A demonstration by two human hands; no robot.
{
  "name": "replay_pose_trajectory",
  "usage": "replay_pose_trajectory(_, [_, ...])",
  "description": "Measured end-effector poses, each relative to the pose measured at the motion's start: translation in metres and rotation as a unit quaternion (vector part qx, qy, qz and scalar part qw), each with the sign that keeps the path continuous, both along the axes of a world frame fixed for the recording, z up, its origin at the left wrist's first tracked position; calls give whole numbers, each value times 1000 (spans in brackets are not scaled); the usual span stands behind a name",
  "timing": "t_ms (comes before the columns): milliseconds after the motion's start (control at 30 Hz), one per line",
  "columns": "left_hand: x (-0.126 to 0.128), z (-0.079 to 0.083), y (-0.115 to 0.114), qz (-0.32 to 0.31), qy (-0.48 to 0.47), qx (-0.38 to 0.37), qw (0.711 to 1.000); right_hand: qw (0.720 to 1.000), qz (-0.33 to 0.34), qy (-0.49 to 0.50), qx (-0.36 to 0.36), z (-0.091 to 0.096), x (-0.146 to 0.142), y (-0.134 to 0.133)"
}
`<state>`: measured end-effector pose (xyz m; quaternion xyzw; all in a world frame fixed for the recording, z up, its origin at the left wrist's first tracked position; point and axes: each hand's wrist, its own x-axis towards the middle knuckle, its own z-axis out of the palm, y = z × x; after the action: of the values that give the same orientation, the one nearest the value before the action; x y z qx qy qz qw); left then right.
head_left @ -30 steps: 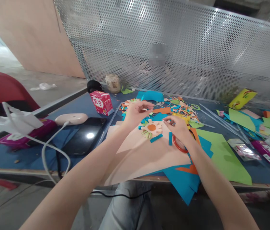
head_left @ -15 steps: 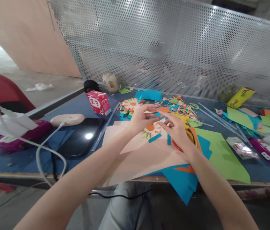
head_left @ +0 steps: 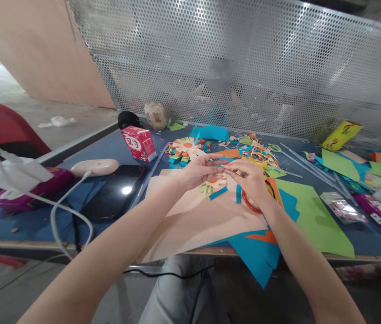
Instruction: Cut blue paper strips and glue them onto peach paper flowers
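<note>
My left hand [head_left: 200, 172] hovers over the peach paper sheet [head_left: 190, 220], its fingers stretched out to the right and slightly apart. At its fingertips my right hand [head_left: 248, 176] is closed in a pinch; anything between those fingers is too small to make out. Beneath both hands lies a paper flower [head_left: 213, 182] with an orange centre, pale petals and green fringe, partly covered. Short blue paper strips [head_left: 218, 193] rest beside it. Close under my right wrist are red-handled scissors [head_left: 250, 204], partly hidden. A second layered paper flower [head_left: 187, 146] sits behind my left hand.
Paper scraps [head_left: 254, 146] pile up at the back. Green sheets [head_left: 312, 216] and blue sheets [head_left: 256, 258] lie right and in front. Leftward are a phone [head_left: 114, 193], a white cable [head_left: 55, 220] and a pink box [head_left: 138, 144]. A perforated metal screen [head_left: 261, 58] stands behind.
My hands have come together: the right fingers moved left and closed into a pinch at the left fingertips. The flower, strips and scissors stay in place.
</note>
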<state>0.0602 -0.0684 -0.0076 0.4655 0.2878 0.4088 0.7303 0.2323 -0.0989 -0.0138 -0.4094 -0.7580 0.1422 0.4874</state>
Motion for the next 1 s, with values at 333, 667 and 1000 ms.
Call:
replay_pose_trajectory(333, [-8, -8, 22, 109, 250, 310, 911, 985, -64, 132, -91, 13, 16, 7])
replay_pose_trajectory(667, [-33, -16, 48, 318, 334, 376, 804, 950, -18, 307, -51, 69, 78, -43])
replay_pose_trajectory(1000, [0, -19, 10, -67, 413, 562, 714, 878, 97, -247, -397, 16, 118, -176])
